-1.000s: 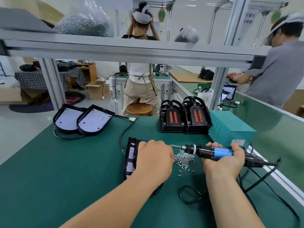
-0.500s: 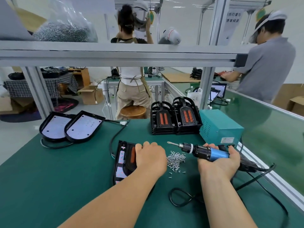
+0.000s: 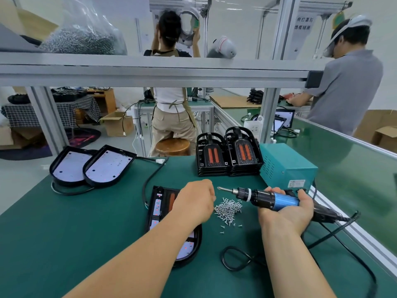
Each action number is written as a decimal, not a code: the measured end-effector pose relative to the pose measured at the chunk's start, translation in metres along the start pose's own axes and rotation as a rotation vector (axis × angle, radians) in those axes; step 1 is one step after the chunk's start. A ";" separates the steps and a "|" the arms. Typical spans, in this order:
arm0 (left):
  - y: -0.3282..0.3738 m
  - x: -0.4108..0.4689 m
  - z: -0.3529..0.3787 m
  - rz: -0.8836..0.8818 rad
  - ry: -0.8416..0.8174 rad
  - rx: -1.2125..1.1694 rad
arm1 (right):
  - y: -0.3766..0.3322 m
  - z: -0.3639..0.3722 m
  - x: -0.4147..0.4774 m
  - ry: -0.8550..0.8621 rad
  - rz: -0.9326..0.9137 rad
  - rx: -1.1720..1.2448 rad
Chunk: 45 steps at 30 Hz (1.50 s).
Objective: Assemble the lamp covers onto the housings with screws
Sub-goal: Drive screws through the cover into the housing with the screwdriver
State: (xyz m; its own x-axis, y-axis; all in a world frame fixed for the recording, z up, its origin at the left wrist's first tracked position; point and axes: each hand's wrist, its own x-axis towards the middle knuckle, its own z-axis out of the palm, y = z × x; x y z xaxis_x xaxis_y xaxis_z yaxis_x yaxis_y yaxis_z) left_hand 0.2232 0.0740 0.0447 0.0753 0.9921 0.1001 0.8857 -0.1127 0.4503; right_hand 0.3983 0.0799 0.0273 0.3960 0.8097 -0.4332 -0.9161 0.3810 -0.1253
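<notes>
Left hand [image 3: 194,203] knuckles-up, fingers curled; right hand [image 3: 287,211] palm-up, gripping.

The person's left grip [image 3: 193,203] and right grip [image 3: 286,215] are bare hands, on forearms [image 3: 133,250] bare clear down to the near edge.

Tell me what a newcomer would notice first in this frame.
The blue electric screwdriver gripped in the right hand, its bit pointing left beside a loose pile of screws. The left hand lies over a lamp housing at centre; two stacks of black covers stand behind.
</notes>
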 end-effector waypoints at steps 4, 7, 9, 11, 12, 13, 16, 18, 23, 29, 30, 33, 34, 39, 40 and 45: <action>-0.001 0.000 0.002 0.004 0.020 -0.168 | 0.000 0.000 0.000 0.009 -0.001 0.003; -0.001 0.000 0.005 -0.034 0.039 -0.358 | -0.001 -0.001 0.001 0.004 0.002 0.023; -0.002 0.000 0.006 -0.075 0.033 -0.520 | -0.002 -0.001 0.001 0.005 -0.001 0.026; -0.005 0.001 0.005 -0.127 0.034 -0.750 | -0.002 0.000 0.000 0.001 0.003 0.024; -0.006 0.002 0.003 -0.155 0.031 -0.888 | -0.002 0.000 0.000 -0.002 0.005 0.022; -0.007 0.001 0.001 -0.181 0.023 -1.024 | -0.001 0.000 -0.001 -0.008 0.007 0.018; -0.009 -0.002 -0.005 -0.222 -0.031 -1.271 | 0.000 0.002 -0.003 -0.031 0.011 0.002; -0.010 -0.004 -0.006 -0.215 -0.077 -1.290 | 0.001 0.002 -0.004 -0.042 0.013 -0.005; -0.010 -0.008 -0.003 -0.199 -0.108 -1.244 | 0.000 0.003 -0.005 -0.059 0.010 -0.012; -0.011 -0.007 -0.004 -0.163 -0.121 -1.237 | 0.000 0.002 -0.005 -0.069 -0.005 -0.026; -0.012 -0.007 -0.005 -0.156 -0.123 -1.221 | 0.000 0.002 -0.006 -0.068 -0.006 -0.028; -0.012 -0.005 -0.006 -0.142 -0.121 -1.171 | 0.001 0.002 -0.007 -0.065 -0.007 -0.035; -0.012 -0.005 -0.006 -0.136 -0.120 -1.157 | 0.001 0.002 -0.007 -0.066 -0.008 -0.037; -0.013 -0.004 -0.008 -0.111 -0.124 -1.107 | 0.000 0.002 -0.007 -0.071 -0.008 -0.039; -0.013 -0.004 -0.008 -0.107 -0.125 -1.099 | 0.000 0.003 -0.007 -0.073 -0.006 -0.038; -0.012 -0.002 -0.006 -0.092 -0.126 -1.057 | 0.001 0.002 -0.006 -0.072 -0.003 -0.049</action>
State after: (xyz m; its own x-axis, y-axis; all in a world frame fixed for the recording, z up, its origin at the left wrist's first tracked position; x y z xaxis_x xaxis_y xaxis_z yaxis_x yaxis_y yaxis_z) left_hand 0.2093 0.0729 0.0447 0.1284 0.9910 -0.0386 0.0484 0.0327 0.9983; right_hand 0.3947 0.0764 0.0316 0.4004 0.8395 -0.3673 -0.9163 0.3624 -0.1707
